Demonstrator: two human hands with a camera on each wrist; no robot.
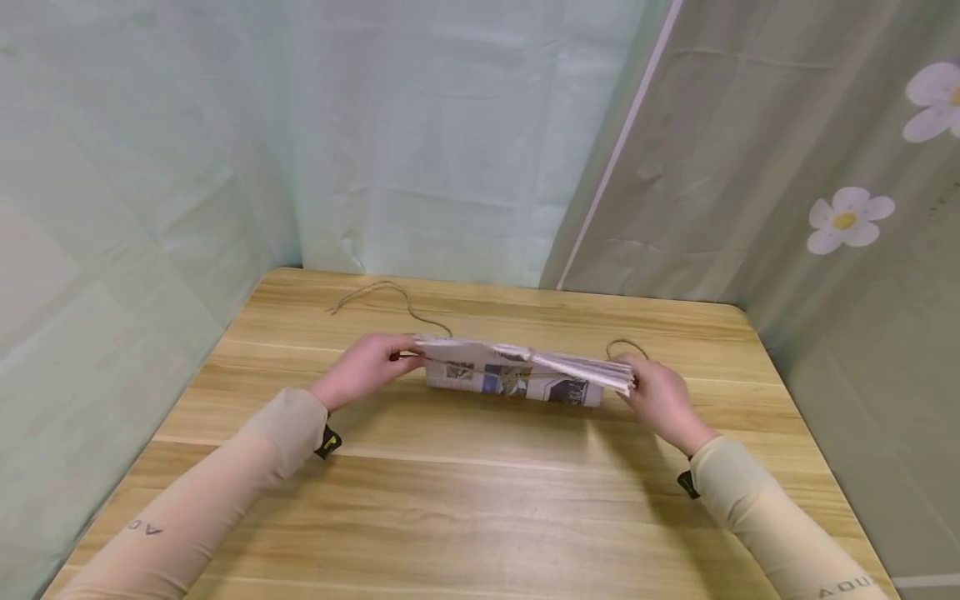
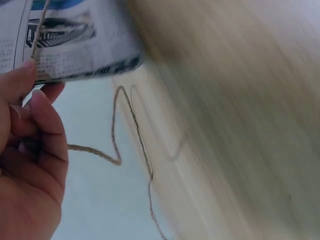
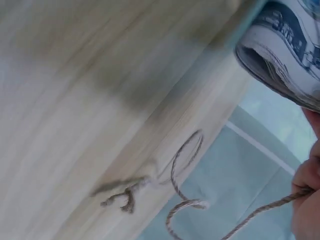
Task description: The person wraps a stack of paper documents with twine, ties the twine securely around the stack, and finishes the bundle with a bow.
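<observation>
Folded newspaper bundle (image 1: 510,382) held tilted above the wooden counter (image 1: 487,500), left hand (image 1: 375,367) gripping its left end, right hand (image 1: 663,398) gripping its right end, twine (image 2: 92,149) crossing its printed side, loose ends trailing from both hands

A: anyone able to read the newspaper (image 1: 551,387) in the head view?

B: nope, small print's way too tiny. left wrist view chops it off at the top left, and the tabletop (image 2: 225,125) there is pure smear.

A: what about the right hand (image 3: 309,210)?

B: right wrist view's edge slices most of it away lol. from the head, some fingertips are hidden by the newspaper.

A: and the twine (image 2: 90,149)?

B: part of it runs out the bottom in both wrist views. oh, and the upper flower (image 1: 932,85) gets clipped on the right in the head view.
</observation>
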